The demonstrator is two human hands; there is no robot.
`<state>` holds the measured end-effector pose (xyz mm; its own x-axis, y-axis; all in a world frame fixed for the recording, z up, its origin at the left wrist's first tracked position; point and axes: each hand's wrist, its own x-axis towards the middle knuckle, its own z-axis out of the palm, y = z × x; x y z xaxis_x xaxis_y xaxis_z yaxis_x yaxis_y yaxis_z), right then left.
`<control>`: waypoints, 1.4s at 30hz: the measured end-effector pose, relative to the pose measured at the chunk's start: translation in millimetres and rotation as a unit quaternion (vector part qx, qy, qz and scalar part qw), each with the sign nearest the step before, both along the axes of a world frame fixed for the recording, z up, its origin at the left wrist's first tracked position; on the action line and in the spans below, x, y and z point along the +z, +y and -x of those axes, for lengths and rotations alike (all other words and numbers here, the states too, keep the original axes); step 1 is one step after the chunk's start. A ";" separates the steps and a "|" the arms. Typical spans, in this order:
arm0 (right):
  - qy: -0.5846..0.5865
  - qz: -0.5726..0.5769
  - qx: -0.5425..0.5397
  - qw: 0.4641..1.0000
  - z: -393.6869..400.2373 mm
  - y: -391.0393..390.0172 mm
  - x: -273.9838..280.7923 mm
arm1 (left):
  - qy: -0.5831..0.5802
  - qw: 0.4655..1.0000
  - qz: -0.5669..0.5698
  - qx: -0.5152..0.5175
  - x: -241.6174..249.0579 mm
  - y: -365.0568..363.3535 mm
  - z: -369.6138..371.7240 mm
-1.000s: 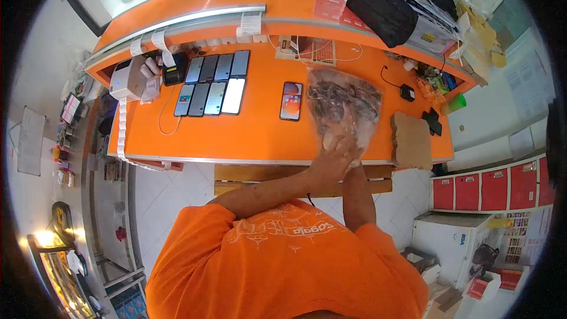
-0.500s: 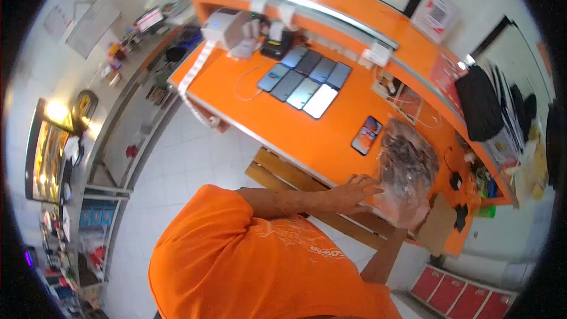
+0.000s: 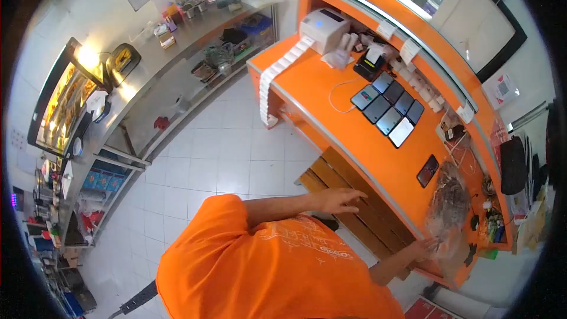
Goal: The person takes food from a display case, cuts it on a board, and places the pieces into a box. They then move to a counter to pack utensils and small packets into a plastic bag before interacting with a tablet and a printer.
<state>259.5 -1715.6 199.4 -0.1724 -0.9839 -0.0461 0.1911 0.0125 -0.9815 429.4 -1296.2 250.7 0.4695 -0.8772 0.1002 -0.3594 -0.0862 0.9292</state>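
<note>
My left hand point(image 3: 339, 200) hovers over the slatted wooden bench, its fingers apart and nothing in them. At the near right end of the orange counter, my right hand point(image 3: 422, 250) is closed on the lower part of a clear plastic bag point(image 3: 450, 201). Dark contents show through the bag, but I cannot make out what they are. Just beyond the bag a single smartphone point(image 3: 427, 171) lies on the counter. Farther along, several more phones point(image 3: 389, 120) rest in two rows, one with a bright white screen.
A white label printer point(image 3: 325, 29) trails a long paper strip off the orange counter point(image 3: 331, 115). Beside it stands a small black printer point(image 3: 370, 65). The wooden bench point(image 3: 348, 207) sits against the counter's front. A metal shelf point(image 3: 171, 59) holding various goods lines the left wall.
My left hand has come away from the plastic bag and moved left, off the counter. My right hand stays at the bag. The view has turned left, and the lone phone's screen has darkened.
</note>
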 end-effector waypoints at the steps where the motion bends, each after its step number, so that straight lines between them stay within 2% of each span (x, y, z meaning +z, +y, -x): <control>1: 0.008 0.000 0.015 1.000 -2.0 15.2 7.9 | 0.017 1.000 0.016 0.011 -7.3 27.1 0.3; 3: 0.036 0.005 0.041 0.998 -5.1 46.8 21.5 | 0.019 0.998 -0.007 0.051 -4.4 91.8 -4.6; 4: 0.057 0.013 0.044 0.997 -6.1 64.7 28.6 | 0.056 0.996 0.018 0.072 -5.1 125.3 -6.4; 5: 0.097 0.022 0.038 0.994 -7.2 81.9 34.1 | 0.055 0.993 0.017 0.100 -35.9 152.7 -9.5; 7: 0.238 0.027 0.006 0.971 -14.1 120.0 40.8 | 0.118 0.980 -0.015 0.162 -39.6 207.0 -13.8; 9: 0.454 0.022 -0.062 0.889 -28.1 165.0 47.2 | 0.162 0.964 -0.052 0.205 -25.1 239.2 -18.2; 10: 0.529 0.044 -0.129 0.838 -38.4 181.4 47.4 | 0.157 0.967 -0.059 0.193 -25.3 245.7 -23.1; 11: 0.495 -0.006 -0.097 0.864 -50.8 196.0 64.4 | 0.149 0.968 -0.062 0.191 -26.4 250.7 -31.8; 12: 0.237 -0.006 -0.142 0.961 -59.2 199.7 69.3 | 0.141 0.968 -0.064 0.195 -24.2 256.6 -40.7; 13: -0.040 0.004 -0.171 0.984 -71.1 200.0 71.6 | 0.149 0.970 -0.065 0.183 -16.1 254.0 -48.8; 14: -0.313 0.020 -0.186 0.931 -84.3 200.1 74.4 | 0.150 0.973 -0.058 0.164 -13.3 250.4 -60.0; 17: -0.377 0.017 -0.184 0.908 -115.4 205.2 97.1 | 0.157 0.980 -0.042 0.112 -0.1 240.5 -98.8; 20: -0.406 -0.007 -0.131 0.904 -159.1 223.7 113.4 | 0.134 0.988 -0.030 0.075 28.9 236.4 -137.9; 23: -0.299 0.094 -0.123 0.942 -218.5 259.6 132.8 | 0.139 0.988 -0.032 0.062 38.6 239.3 -184.3; 26: -0.148 0.227 -0.173 0.947 -265.7 244.7 117.5 | 0.133 0.989 -0.044 0.057 47.3 250.2 -228.9; 29: -0.184 0.313 -0.086 0.928 -318.8 260.2 138.1 | 0.165 0.983 -0.023 0.074 31.6 267.4 -267.2; 32: -0.009 0.296 0.017 0.955 -382.3 321.9 154.1 | 0.281 0.953 0.002 0.112 22.7 282.8 -288.7; 33: -0.041 0.320 0.051 0.945 -410.7 340.8 136.3 | 0.299 0.949 0.009 0.099 26.1 284.9 -293.9; 35: -0.105 0.219 0.191 0.951 -454.6 434.0 155.9 | 0.423 0.897 0.092 0.086 31.1 288.7 -306.2; 36: -0.143 0.275 0.276 0.910 -473.4 461.6 117.1 | 0.477 0.865 0.135 0.078 34.6 292.4 -314.5; 37: -0.065 0.304 0.326 0.893 -481.6 508.0 120.4 | 0.517 0.832 0.181 0.083 40.9 296.9 -324.9; 40: -0.070 0.169 0.588 0.788 -495.4 604.9 105.5 | 0.644 0.661 0.363 0.130 40.3 335.9 -368.4; 41: -0.078 0.133 0.648 0.745 -505.1 625.9 94.1 | 0.649 0.625 0.397 0.176 48.1 353.6 -379.8; 42: -0.082 0.100 0.702 0.700 -516.7 643.5 88.6 | 0.621 0.630 0.420 0.202 33.2 377.1 -392.0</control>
<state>776.2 -1072.1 288.0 0.9632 -0.1677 0.2101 0.2377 0.1664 -0.9570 821.4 -919.1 283.9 0.8120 -0.5428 -0.2146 0.5829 0.7728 0.2510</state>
